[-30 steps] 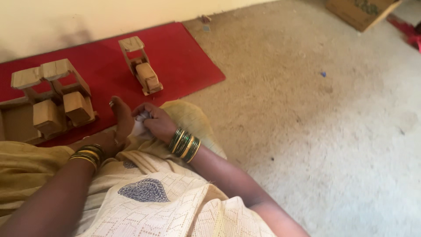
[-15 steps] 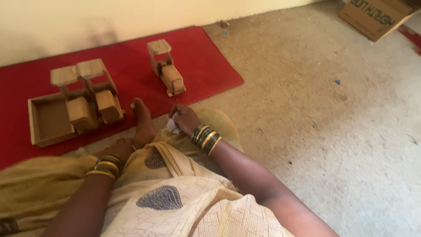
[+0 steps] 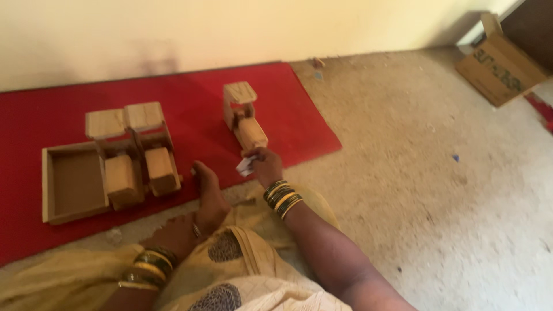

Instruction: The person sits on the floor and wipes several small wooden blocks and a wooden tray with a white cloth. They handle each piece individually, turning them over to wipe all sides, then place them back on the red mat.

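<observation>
My right hand point(image 3: 266, 167) pinches a small white scrap point(image 3: 246, 166) at the front edge of the red mat point(image 3: 190, 98). It is just short of a single wooden toy truck point(image 3: 245, 118), almost touching its front end. My left hand point(image 3: 175, 233) lies on my bare foot point(image 3: 208, 190) beside the mat; its fingers are hard to make out. Both wrists carry green and gold bangles. Two more wooden trucks point(image 3: 135, 150) stand side by side on the mat, left of my foot, against a shallow wooden tray point(image 3: 52, 190).
A pale wall runs along the back of the mat. Rough grey floor spreads to the right. A cardboard box point(image 3: 501, 57) sits in the far right corner. Yellow patterned cloth covers my lap at the bottom.
My right hand has reached forward from my lap to the front of the single truck, carrying the white scrap. My view has tilted up, showing more of the mat and wall.
</observation>
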A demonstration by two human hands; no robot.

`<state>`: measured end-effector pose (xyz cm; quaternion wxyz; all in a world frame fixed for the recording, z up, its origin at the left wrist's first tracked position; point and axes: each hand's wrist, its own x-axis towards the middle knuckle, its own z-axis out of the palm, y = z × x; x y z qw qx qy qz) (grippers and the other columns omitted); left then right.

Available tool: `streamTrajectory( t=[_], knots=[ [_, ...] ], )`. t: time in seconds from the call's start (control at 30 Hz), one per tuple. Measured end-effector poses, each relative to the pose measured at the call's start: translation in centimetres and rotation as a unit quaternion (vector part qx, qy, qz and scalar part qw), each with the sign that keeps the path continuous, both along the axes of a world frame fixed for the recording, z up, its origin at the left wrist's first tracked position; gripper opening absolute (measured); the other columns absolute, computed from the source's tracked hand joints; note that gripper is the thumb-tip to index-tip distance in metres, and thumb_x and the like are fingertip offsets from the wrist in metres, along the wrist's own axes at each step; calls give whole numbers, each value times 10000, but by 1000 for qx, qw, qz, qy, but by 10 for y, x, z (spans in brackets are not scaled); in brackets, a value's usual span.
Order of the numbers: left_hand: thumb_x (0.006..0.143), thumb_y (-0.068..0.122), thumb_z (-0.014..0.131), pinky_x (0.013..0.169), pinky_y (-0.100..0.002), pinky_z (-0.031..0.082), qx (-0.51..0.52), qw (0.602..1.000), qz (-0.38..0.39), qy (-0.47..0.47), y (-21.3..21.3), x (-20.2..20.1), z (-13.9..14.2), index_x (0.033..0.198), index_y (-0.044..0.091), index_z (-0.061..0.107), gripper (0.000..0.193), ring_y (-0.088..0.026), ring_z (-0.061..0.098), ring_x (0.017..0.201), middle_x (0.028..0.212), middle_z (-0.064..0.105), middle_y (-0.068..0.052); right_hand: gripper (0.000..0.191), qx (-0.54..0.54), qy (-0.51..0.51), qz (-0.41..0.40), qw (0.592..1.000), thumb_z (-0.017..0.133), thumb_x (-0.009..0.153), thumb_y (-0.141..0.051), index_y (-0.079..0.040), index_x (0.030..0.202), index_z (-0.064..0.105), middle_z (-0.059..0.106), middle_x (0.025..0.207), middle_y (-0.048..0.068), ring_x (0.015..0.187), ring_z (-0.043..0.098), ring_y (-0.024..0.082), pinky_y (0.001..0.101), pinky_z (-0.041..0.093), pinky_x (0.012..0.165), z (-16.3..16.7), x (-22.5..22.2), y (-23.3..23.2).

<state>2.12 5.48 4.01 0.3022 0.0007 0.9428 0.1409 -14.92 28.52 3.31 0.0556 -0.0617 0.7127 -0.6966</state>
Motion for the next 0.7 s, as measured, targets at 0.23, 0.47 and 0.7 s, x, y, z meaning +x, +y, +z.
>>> streamTrajectory(
  t=[0.23, 0.47, 0.7],
  knots=[
    [941, 599, 581, 1155, -474, 459, 110, 991, -11, -78, -3, -5, 16, 1630, 146, 39, 987, -305, 533, 1391, 1628, 361, -143, 339, 270, 232, -165, 920, 526, 847, 121, 17, 1095, 733, 659, 1158, 200, 1028, 691, 295, 386, 591, 893, 10, -59, -9],
    [956, 587, 526, 1057, -407, 558, 134, 980, -21, -146, -4, -19, 15, 1620, 116, -163, 1067, -275, 691, 1216, 1576, 439, -164, 745, 647, 235, -42, 724, 708, 820, -258, -31, 1455, 391, 443, 1415, 282, 1290, 416, 459, 548, 441, 1011, 0, -69, -34],
    [964, 596, 542, 1114, -411, 506, 171, 970, -8, -175, -4, -23, 10, 1611, 110, -180, 1083, -293, 629, 1293, 1507, 503, -209, 918, 594, -32, -10, 804, 726, 801, -300, -288, 1601, 276, 473, 1427, 244, 1159, 640, 413, 496, 550, 968, 27, -98, -32]
  ],
)
